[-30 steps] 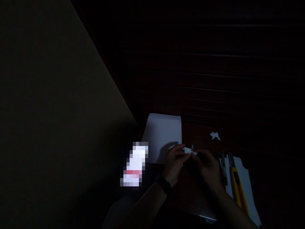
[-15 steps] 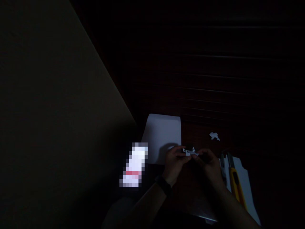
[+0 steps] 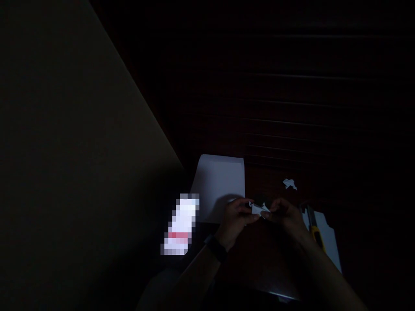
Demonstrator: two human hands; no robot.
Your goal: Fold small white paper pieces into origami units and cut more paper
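Note:
A small piece of folded white paper [image 3: 258,209] is held between my two hands above the dark table. My left hand [image 3: 235,218], with a dark band on its wrist, pinches the paper's left side between thumb and fingers. At the right side, my right hand [image 3: 287,217] is closed on the same paper, its thumb pressed on the near face. Pointed corners stick up along the paper's far edge. Beyond my right hand lies another small folded white paper shape [image 3: 289,184].
White paper sheets [image 3: 220,177] lie behind my left hand. At the left glows a phone [image 3: 180,224], its screen pixelated. A yellow utility knife [image 3: 317,235] rests on white paper [image 3: 330,242] by my right forearm. Dark slatted wood [image 3: 292,101] rises behind, a pale wall [image 3: 81,151] at left.
The folded paper has tilted so more of its flat near face shows. My right forearm has shifted and now covers more of the utility knife. The view has moved slightly.

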